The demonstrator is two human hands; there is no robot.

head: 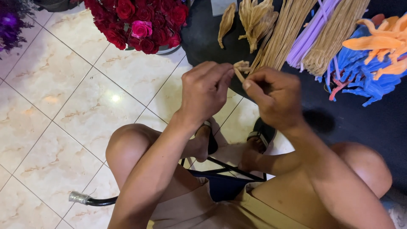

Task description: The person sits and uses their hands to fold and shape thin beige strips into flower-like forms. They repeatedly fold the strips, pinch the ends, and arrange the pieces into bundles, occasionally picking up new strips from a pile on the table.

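Observation:
My left hand (pixel 206 88) and my right hand (pixel 274 96) meet in front of me, both pinching a small tan fuzzy stem piece (pixel 241 69) between their fingertips. The piece sticks up between the two thumbs, bent at its top. Just beyond it lies a bundle of tan fuzzy stems (pixel 288 32) on a dark mat (pixel 203 38). A few finished tan leaf-like shapes (pixel 252 17) rest at the mat's far side.
Purple stems (pixel 311 32), blue stems (pixel 364 76) and orange shaped pieces (pixel 381 40) lie to the right. A red rose bouquet (pixel 137 23) stands at the top, purple flowers (pixel 10 23) at the far left. My bare knees, sandalled feet and a black stool frame (pixel 91 200) are over the marble tile floor (pixel 55 106).

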